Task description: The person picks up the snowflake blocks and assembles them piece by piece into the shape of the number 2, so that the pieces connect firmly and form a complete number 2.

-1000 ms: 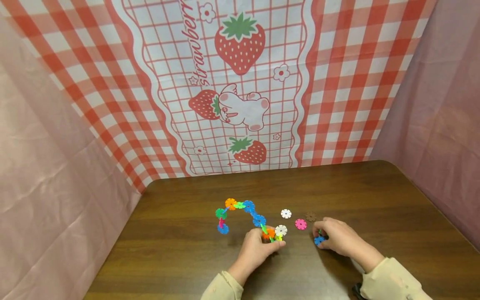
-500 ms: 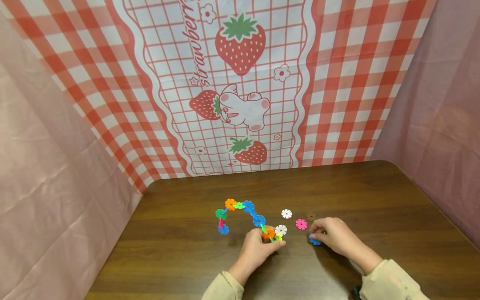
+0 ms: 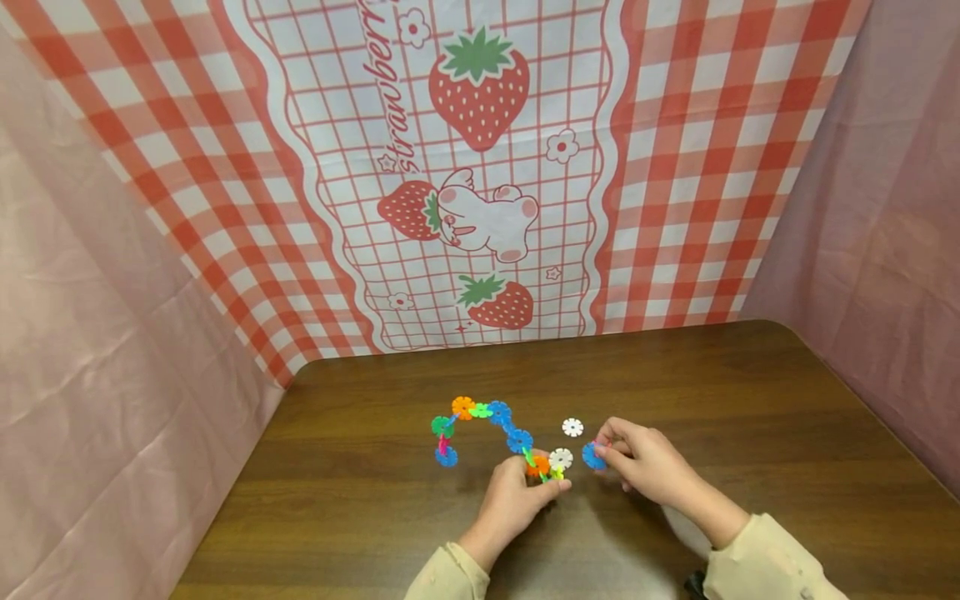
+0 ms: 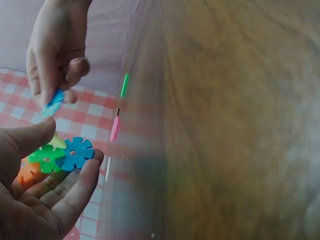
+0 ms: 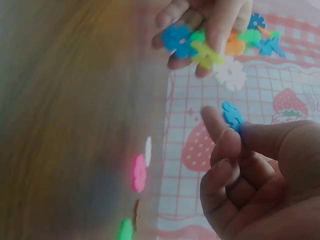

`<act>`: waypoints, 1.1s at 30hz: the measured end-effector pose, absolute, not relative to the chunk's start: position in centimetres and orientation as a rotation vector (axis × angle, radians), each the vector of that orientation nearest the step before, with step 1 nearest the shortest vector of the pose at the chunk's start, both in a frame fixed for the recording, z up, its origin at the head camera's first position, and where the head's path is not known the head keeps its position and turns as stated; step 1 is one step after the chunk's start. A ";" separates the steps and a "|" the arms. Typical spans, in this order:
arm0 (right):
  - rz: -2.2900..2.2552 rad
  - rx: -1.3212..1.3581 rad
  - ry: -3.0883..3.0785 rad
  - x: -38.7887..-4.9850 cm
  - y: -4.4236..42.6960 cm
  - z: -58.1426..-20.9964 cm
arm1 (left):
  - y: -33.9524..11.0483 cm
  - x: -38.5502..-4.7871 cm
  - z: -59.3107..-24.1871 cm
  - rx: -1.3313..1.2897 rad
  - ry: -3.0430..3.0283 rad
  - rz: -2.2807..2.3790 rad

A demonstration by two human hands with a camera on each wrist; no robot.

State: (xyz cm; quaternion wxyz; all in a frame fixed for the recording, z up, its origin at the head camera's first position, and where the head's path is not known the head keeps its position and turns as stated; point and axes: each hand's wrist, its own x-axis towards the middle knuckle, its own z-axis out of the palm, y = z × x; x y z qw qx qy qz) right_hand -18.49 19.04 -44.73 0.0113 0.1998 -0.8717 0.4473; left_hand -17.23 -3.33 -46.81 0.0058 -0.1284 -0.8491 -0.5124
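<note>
My left hand [image 3: 517, 496] grips the lower end of a long curved chain of interlocking notched plastic discs. An orange disc [image 3: 463, 407] is at the chain's top, and a white disc [image 3: 561, 458] sticks up beside my fingers. In the left wrist view, a blue disc [image 4: 76, 154] is part of the chain, against my left fingers. My right hand [image 3: 654, 462] pinches a single blue disc [image 3: 592, 456] between thumb and forefinger, just right of the white disc and apart from the chain.
Loose discs lie on the brown table [image 3: 337, 517]: a white one [image 3: 573, 427], and in the right wrist view a pink one [image 5: 139, 173], a brown one [image 5: 138, 215] and a green one [image 5: 126, 230]. A checked strawberry cloth [image 3: 480, 250] hangs behind the table.
My right hand has picked up the blue disc and carried it left, toward the chain, now covering the pink and brown discs in the head view. My left hand has stayed nearly still.
</note>
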 end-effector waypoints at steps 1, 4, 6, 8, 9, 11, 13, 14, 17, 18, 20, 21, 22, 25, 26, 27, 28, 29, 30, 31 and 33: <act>1.435 0.618 -2.707 -18.5 18.8 -44.6 | -3.3 -17.2 -46.8 -0.406 -2.659 -1.601; 1.543 0.593 -2.667 -18.4 18.3 -44.1 | -3.1 -17.2 -46.9 -0.424 -2.666 -1.599; 1.597 0.571 -2.643 -18.4 17.9 -43.8 | -3.1 -17.2 -46.9 -0.438 -2.663 -1.598; 1.629 0.551 -2.627 -18.5 17.6 -43.6 | -3.0 -17.1 -46.9 -0.447 -2.660 -1.594; 1.635 0.544 -2.623 -18.5 17.5 -43.6 | -3.0 -17.1 -47.0 -0.450 -2.658 -1.591; 1.636 0.538 -2.618 -18.5 17.2 -43.5 | -3.0 -17.1 -47.0 -0.457 -2.655 -1.571; 1.620 0.536 -2.616 -18.5 17.0 -43.6 | -3.0 -17.0 -47.0 -0.466 -2.655 -1.548; 1.608 0.535 -2.618 -18.5 16.9 -43.6 | -3.0 -17.0 -47.0 -0.471 -2.657 -1.534; 1.554 0.529 -2.629 -18.4 16.5 -43.5 | -2.9 -16.9 -47.0 -0.494 -2.658 -1.487; 1.532 0.528 -2.634 -18.3 16.4 -43.5 | -2.9 -16.9 -47.0 -0.499 -2.660 -1.472; 1.498 0.533 -2.639 -18.2 16.1 -43.3 | -2.8 -16.8 -47.0 -0.507 -2.665 -1.438; 1.486 0.536 -2.644 -18.2 16.1 -43.3 | -2.8 -16.8 -47.0 -0.510 -2.667 -1.421; 1.483 0.540 -2.649 -18.2 16.0 -43.2 | -2.8 -16.8 -46.9 -0.510 -2.670 -1.406; 1.559 0.561 -2.657 -18.2 16.0 -43.0 | -2.8 -16.8 -46.9 -0.506 -2.678 -1.364; 1.613 0.565 -2.664 -18.3 16.0 -43.0 | -2.8 -16.8 -46.9 -0.508 -2.679 -1.357; 1.673 0.569 -2.670 -18.3 16.1 -43.0 | -2.8 -16.8 -46.9 -0.509 -2.679 -1.351; 1.735 0.576 -2.674 -18.4 16.2 -43.0 | -2.8 -16.8 -46.9 -0.511 -2.679 -1.349; 1.797 0.578 -2.677 -18.5 16.3 -43.1 | -2.9 -16.8 -46.9 -0.515 -2.679 -1.348; 1.852 0.581 -2.685 -18.6 16.4 -43.2 | -2.9 -16.8 -46.9 -0.517 -2.679 -1.347; 1.892 0.586 -2.693 -18.7 16.4 -43.3 | -2.9 -16.9 -46.9 -0.523 -2.679 -1.346; 1.951 0.579 -2.714 -18.7 16.5 -43.4 | -3.0 -16.9 -46.9 -0.531 -2.677 -1.343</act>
